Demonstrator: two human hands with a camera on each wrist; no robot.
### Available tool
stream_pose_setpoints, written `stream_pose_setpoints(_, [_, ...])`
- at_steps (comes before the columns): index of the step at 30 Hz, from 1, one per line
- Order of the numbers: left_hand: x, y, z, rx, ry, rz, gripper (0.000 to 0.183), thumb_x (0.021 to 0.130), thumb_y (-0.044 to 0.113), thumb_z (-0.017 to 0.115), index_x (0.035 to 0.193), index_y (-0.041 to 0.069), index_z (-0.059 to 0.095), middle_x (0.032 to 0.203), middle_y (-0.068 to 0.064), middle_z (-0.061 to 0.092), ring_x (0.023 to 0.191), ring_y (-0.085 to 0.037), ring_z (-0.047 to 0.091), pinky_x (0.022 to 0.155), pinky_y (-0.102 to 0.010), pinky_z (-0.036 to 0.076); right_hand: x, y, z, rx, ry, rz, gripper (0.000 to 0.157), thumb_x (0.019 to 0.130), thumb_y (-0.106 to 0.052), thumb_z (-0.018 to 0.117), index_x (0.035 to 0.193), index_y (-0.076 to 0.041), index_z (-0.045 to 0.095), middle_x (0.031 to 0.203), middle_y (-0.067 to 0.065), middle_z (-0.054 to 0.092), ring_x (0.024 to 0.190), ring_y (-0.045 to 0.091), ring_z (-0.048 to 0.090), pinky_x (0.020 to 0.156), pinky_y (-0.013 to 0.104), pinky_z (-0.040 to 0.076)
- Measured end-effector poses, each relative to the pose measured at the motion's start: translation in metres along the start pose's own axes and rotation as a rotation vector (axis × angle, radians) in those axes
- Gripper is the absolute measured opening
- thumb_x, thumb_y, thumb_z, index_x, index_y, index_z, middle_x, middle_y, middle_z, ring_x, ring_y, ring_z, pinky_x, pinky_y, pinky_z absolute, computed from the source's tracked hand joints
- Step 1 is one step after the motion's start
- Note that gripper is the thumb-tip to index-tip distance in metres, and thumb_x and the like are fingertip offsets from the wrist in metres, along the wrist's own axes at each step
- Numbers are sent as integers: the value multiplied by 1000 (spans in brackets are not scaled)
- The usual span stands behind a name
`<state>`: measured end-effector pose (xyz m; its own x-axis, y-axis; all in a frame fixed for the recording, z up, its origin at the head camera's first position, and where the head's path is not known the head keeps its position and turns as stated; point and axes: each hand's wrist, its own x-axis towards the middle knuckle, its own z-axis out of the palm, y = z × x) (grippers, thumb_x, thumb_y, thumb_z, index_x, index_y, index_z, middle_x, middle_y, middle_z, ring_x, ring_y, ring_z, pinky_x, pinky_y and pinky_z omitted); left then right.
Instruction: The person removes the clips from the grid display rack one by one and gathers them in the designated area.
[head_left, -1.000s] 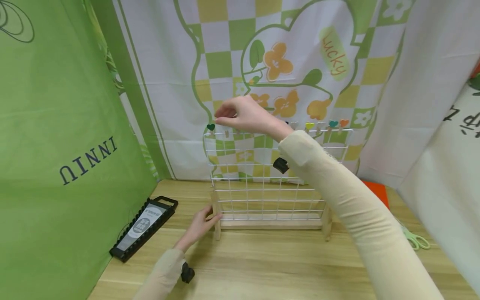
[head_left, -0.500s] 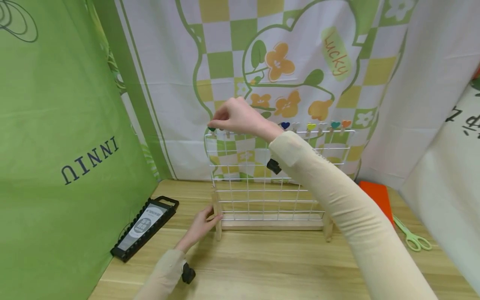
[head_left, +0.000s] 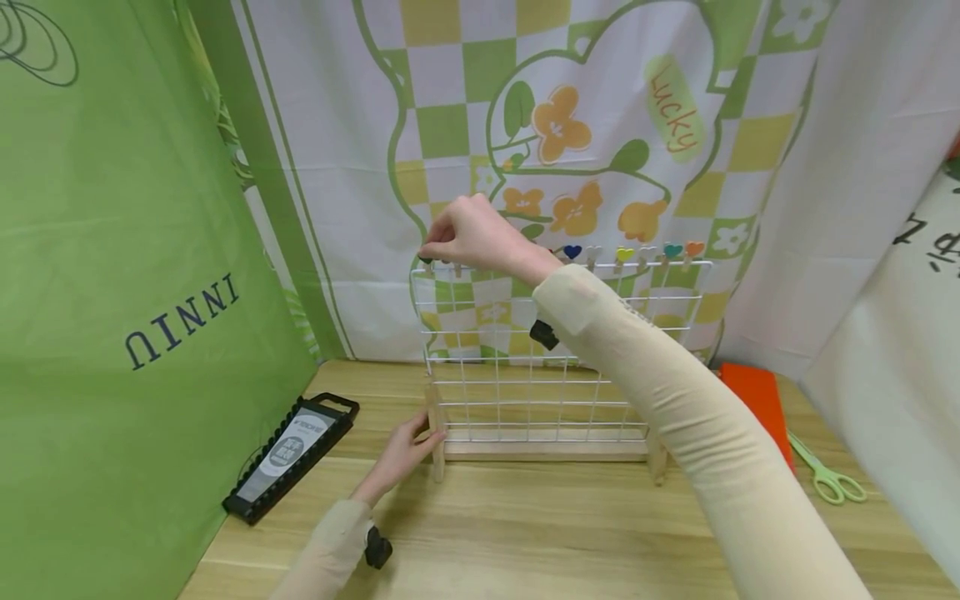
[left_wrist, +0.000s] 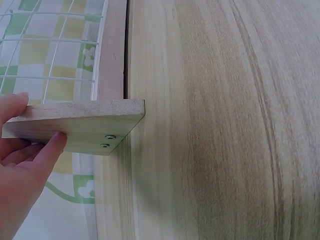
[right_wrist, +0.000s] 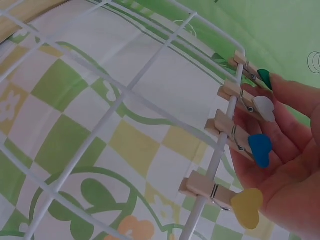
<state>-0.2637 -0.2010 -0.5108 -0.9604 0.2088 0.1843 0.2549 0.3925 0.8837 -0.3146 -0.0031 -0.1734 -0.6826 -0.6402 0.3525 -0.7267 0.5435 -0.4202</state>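
A white wire grid (head_left: 498, 382) stands upright in a wooden base. High at its left corner my right hand (head_left: 480, 233) pinches the dark green heart of a small wooden clothespin (right_wrist: 245, 64) that is clipped on the top wire. Beside it in the right wrist view sit clothespins with a white heart (right_wrist: 263, 108), a blue heart (right_wrist: 260, 150) and a yellow heart (right_wrist: 246, 207), lined along the same wire. Down at the table, my left hand (head_left: 401, 450) holds the grid's left wooden foot (left_wrist: 90, 125), thumb and fingers on opposite faces.
More heart clothespins, among them a navy one (head_left: 572, 252) and an orange one (head_left: 694, 248), line the top wire rightward. A black ridged holder (head_left: 292, 458) lies at left. An orange-red flat item (head_left: 757, 408) and light green scissors (head_left: 832, 483) lie at right. Printed curtains surround the table.
My right hand has moved slightly left and down onto the dark green clothespin, and its fingers have closed on it. The left hand has stayed at the foot.
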Motion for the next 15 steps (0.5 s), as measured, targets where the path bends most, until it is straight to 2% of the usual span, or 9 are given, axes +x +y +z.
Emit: stream_pose_setpoints(15, [1,-1,0,-1,3,5,50,96,6,62,141,-11,46,138,-31,55,133,-45,51,106,-54,49,-3,-6,5,-41,84,11,14,93,-18,70,90,-7,79,85,8,78,65,12,65,65,22,55])
